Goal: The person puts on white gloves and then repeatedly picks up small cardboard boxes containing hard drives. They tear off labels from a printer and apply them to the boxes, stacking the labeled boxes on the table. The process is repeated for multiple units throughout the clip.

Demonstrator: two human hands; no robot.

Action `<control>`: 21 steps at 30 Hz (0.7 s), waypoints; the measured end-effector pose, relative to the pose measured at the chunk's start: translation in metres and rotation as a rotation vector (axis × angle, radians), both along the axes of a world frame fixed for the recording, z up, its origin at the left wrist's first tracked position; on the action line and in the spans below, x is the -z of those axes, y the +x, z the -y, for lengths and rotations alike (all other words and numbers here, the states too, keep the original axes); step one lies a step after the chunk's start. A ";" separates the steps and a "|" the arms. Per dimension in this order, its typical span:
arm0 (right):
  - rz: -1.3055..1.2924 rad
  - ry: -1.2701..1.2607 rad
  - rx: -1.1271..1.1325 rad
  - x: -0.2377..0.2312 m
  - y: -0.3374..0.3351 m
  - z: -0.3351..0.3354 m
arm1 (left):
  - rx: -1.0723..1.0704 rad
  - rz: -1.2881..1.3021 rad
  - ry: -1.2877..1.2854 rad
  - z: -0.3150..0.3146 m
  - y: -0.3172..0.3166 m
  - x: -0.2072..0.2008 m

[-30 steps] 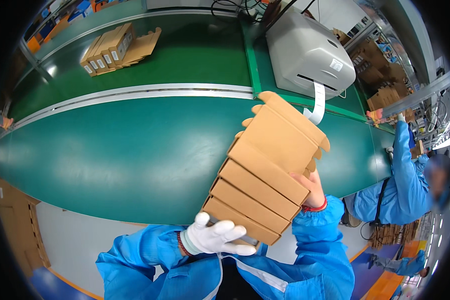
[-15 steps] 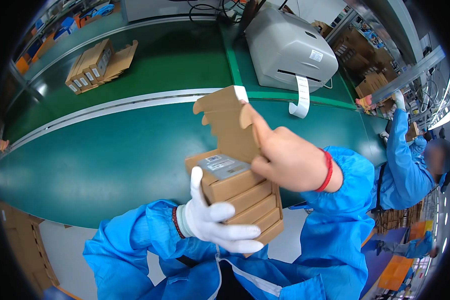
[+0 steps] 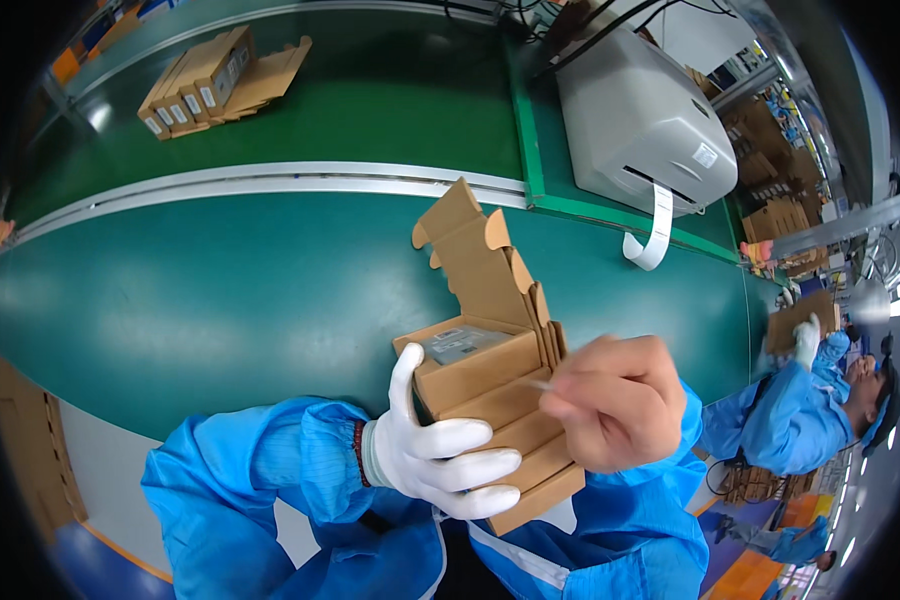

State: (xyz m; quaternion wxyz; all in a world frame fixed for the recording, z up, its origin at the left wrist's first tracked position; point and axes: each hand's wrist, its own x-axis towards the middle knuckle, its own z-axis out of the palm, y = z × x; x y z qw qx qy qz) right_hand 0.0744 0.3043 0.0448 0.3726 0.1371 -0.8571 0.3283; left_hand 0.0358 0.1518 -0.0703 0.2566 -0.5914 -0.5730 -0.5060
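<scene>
We see a stack of brown cardboard boxes held in front of the body, at the near edge of a smooth green table. Our left hand, in a white knitted glove, is clamped on the stack's left side, thumb up by the top box and fingers spread across the near faces. The top box's brown flap lid with rounded tabs stands raised, and a flat grey packet lies inside. Apart from the left, our bare right hand is curled at the stack's right, slightly blurred, its thumb and forefinger pinched on a thin pale sliver; we cannot tell whether it touches the boxes. Beyond, we see a boxy light-grey printer with a curling white paper strip, and at far left a row of labelled brown cartons. At right, a co-worker in blue holds a brown cardboard piece.
</scene>
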 end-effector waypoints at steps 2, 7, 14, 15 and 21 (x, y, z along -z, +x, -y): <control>0.254 0.010 -0.004 -0.010 0.004 -0.002 | -0.010 0.001 0.034 -0.003 0.000 0.003; 0.364 -0.057 0.021 0.000 -0.003 0.001 | -0.014 0.004 0.057 -0.008 -0.002 0.007; 0.476 -0.094 0.018 -0.001 -0.003 -0.003 | -0.013 0.012 0.062 -0.011 -0.001 0.011; 0.465 -0.078 0.035 0.000 -0.003 -0.003 | -0.008 0.013 0.059 -0.012 -0.002 0.011; 0.436 0.001 0.085 0.004 -0.003 -0.002 | -0.006 0.014 0.056 -0.014 -0.002 0.014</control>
